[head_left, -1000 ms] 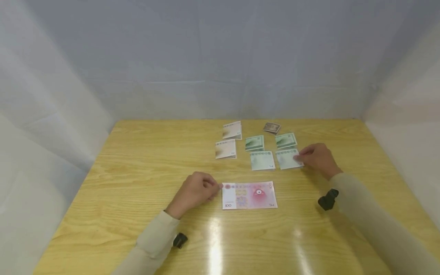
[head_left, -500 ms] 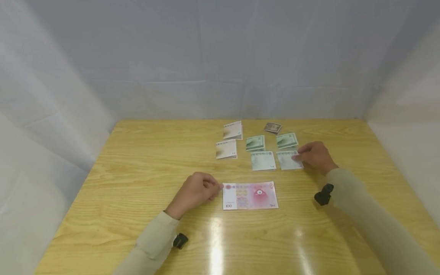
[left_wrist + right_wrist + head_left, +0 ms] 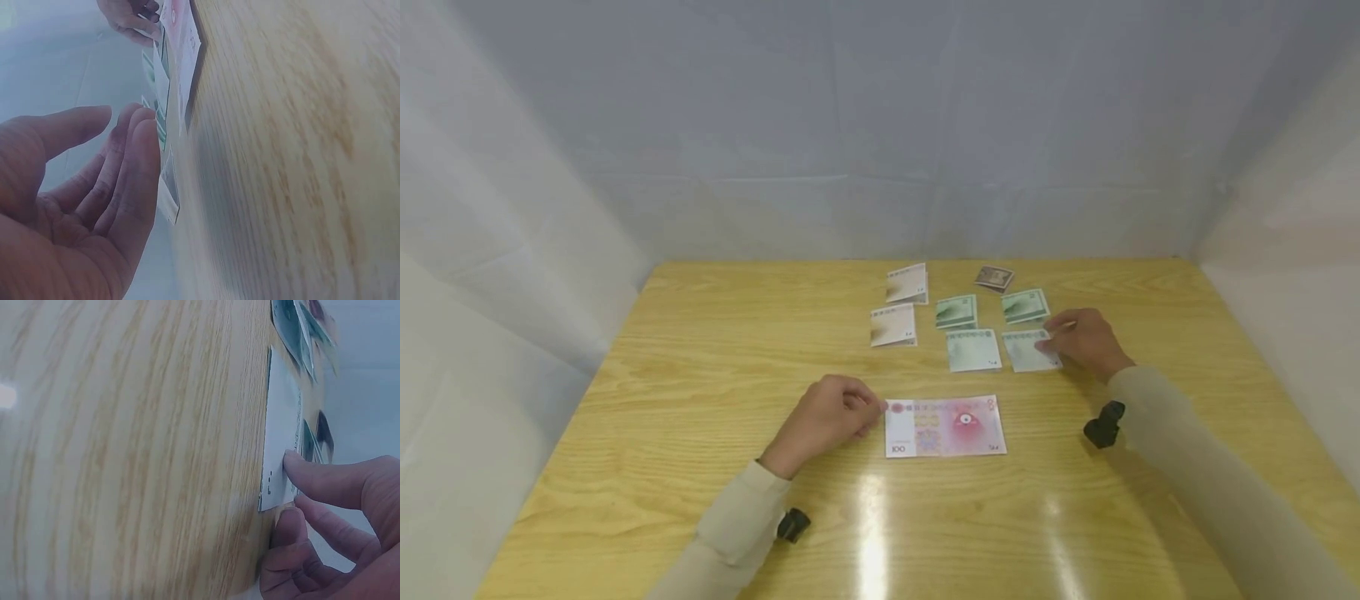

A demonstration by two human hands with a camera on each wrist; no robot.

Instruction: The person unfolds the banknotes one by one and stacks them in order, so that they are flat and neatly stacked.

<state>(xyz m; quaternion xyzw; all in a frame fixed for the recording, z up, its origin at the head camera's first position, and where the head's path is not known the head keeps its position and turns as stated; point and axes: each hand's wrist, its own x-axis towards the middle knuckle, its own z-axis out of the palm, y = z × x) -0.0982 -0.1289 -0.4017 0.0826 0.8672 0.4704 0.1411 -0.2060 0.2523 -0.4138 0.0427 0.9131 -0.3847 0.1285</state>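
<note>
A pink 100 banknote [image 3: 945,427] lies flat on the table near the middle. My left hand [image 3: 827,417] is beside its left end, fingertips right at the upper corner; in the left wrist view the thumb and fingers [image 3: 140,150] are apart with nothing between them. Farther back, my right hand [image 3: 1086,342] pinches the right edge of a folded pale green banknote [image 3: 1028,350]. In the right wrist view, the thumb [image 3: 325,481] lies on the face of that note, and the other fingers curl in at its edge.
Another folded pale green note [image 3: 973,350] lies left of the pinched one. Behind are two darker green folded notes [image 3: 956,312] and a small brown one [image 3: 994,277]. Two folded brownish notes [image 3: 892,325] lie to the left. White cloth [image 3: 880,133] encloses the table.
My right hand has shifted slightly left and inward over the pale green note, and its forearm has moved a little left with it. The left hand and the pink note stay in place.
</note>
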